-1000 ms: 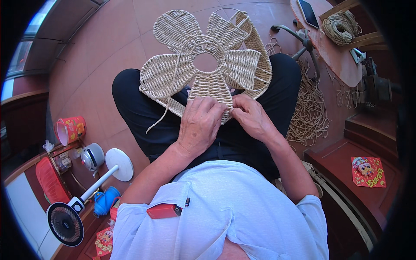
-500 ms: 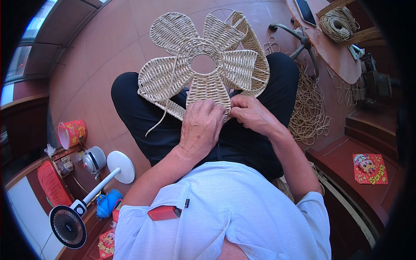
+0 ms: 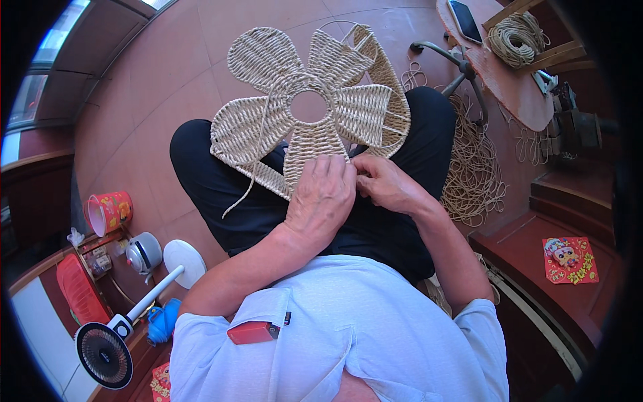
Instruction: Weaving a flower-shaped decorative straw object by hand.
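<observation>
A woven straw flower-shaped piece [image 3: 259,53] with petals around a round centre hole lies over my legs, with a woven oval piece [image 3: 394,80] behind its right side. My left hand [image 3: 325,191] is bent over the lower petal, fingers together, gripping it. My right hand [image 3: 385,187] has its fingers curled at that petal's right edge beside my left hand; the fingertips are partly hidden. A loose strand of cord [image 3: 252,186] hangs from the left part of the piece.
At right are a heap of loose cord [image 3: 475,171], a coiled bundle [image 3: 519,40], a work board with a phone [image 3: 462,20], a wheeled chair base [image 3: 462,70] and red steps [image 3: 509,244]. At lower left are a white fan [image 3: 104,355], a bucket [image 3: 110,212] and a pot [image 3: 144,251].
The woven piece and both my hands have shifted slightly down and left in the picture. My left hand's fingers now sit more over the petal's right edge, closer to my right fingertips.
</observation>
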`<state>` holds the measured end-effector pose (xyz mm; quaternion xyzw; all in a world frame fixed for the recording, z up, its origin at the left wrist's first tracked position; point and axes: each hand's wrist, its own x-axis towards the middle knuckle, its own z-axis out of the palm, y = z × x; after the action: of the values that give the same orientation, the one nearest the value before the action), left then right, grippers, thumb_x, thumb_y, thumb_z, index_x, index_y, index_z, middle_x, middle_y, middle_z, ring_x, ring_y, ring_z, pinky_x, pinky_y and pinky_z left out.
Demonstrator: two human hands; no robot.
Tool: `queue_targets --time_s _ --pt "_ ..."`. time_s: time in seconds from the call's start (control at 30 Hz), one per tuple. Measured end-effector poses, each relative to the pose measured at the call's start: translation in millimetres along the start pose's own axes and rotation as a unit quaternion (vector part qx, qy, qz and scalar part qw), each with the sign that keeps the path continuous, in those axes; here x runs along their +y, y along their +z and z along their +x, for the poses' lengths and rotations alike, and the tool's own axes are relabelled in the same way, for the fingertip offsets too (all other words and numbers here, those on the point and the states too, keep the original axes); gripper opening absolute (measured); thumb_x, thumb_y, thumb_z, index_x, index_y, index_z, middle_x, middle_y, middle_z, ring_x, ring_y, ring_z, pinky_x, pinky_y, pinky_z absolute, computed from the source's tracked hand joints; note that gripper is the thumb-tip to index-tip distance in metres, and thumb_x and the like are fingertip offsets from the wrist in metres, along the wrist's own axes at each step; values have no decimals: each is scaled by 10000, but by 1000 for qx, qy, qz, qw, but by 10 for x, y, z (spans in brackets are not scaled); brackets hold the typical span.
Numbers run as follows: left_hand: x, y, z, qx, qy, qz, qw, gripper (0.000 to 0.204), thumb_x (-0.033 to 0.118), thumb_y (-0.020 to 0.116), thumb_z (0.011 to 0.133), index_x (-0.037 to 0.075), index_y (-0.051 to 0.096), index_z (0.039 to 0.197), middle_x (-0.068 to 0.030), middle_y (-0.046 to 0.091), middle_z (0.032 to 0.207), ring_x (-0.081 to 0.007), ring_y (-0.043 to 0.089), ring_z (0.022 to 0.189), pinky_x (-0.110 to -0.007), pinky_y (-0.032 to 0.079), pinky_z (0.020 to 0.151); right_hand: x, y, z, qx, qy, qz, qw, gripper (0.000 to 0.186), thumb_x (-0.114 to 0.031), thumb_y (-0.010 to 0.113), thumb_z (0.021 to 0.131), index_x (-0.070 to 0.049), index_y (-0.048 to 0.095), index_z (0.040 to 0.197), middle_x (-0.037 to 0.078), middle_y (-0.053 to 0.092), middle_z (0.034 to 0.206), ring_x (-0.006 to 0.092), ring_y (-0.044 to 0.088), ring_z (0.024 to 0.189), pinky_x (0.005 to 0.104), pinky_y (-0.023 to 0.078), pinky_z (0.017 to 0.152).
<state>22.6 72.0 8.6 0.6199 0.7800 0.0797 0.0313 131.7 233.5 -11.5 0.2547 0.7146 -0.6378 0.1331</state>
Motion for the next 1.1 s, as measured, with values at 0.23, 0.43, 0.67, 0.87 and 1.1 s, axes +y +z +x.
queue_targets --time_s 0.23,0.43,0.67,0.87,1.1 --pt "-7 1 -34 31 32 -100 994 225 106 713 918 64 635 1125 -101 621 966 -272 650 953 -406 493 849 122 23 -45 39 -53 -44 997 204 -47 660 950 46 724 1121 224 737 1056 348 737 964 468 568 874" --pt "-239 -501 -203 18 15 -274 961 202 78 728 986 49 663 1175 -81 674 955 -256 647 867 -370 488 834 -217 287 -378 268 -210 -315 886 388 -123 779 930 -48 675 1297 148 682 1188 378 692 1119 485 563 956" --pt "-596 -1446 -529 24 -209 -626 751 117 129 660 1083 47 697 1157 40 648 984 -14 574 877 -212 452 781 -621 472 -491 66 -281 -42 957 356 -133 851 908 -52 727 1232 55 650 848 206 653 786 362 532 734" --pt "-1268 -1494 -869 122 -209 -667 705 167 192 646 1129 33 657 1178 82 526 847 23 376 634 -187 295 568 -775 -122 -681 31 -171 161 972 236 -125 846 975 -21 776 1175 -113 529 769 -6 441 666 204 346 601" --pt "-1226 -1262 -764 52 -257 -633 728 119 152 626 1139 42 671 1149 49 566 894 -4 458 676 -194 354 597 -737 -636 -885 146 -76 51 985 280 -182 790 1031 1 766 1242 -49 668 872 23 561 741 191 419 673"
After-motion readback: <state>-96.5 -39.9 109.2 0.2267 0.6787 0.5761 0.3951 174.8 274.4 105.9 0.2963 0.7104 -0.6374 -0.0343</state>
